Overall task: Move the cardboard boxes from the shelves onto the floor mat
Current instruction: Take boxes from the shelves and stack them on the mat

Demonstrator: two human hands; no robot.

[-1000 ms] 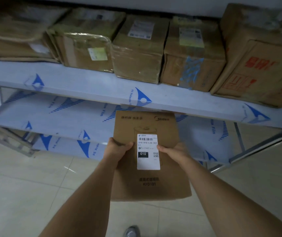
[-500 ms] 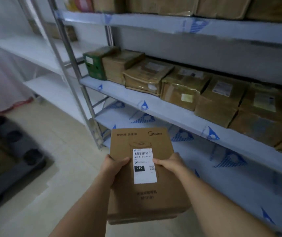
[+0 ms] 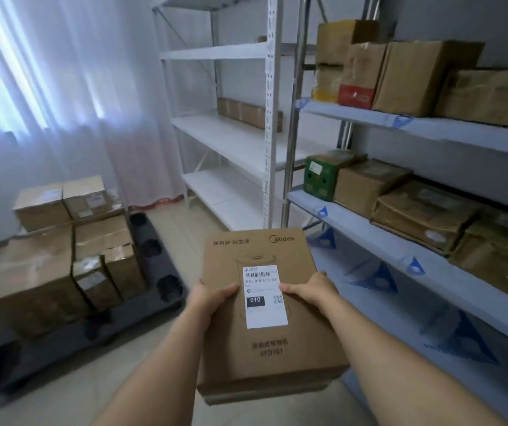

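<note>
While both hands hold the cardboard box (image 3: 265,305) out in front of me, the view has swung left off the shelves since a second ago, when I was facing the shelf front square on, and the floor mat (image 3: 71,339) is now in sight at lower left. Left hand (image 3: 208,298) grips the box's left edge, thumb laid on the top face just beside the white shipping label (image 3: 263,296); right hand (image 3: 311,289) grips the right edge, thumb tip touching the label's edge. Remaining fingers of both hands wrap under or round the sides, hidden, so I can't tell how they lie. Grip looks the same as half a second back; only the heading changed. Box is in the air, level, printed face up, clear of the blue-film shelves (image 3: 369,229) on my right and well apart from the mat. Mat is dark, on the floor, already carrying a stack of boxes (image 3: 62,256) toward its far end, with bare mat nearer me. Shelves on the right hold more boxes (image 3: 415,207), so plenty left. I judge this as the carry step: box pulled, turn mostly done, next is walking over and setting it down on bare mat or on the stack. White rack (image 3: 240,139) behind is nearly bare.
</note>
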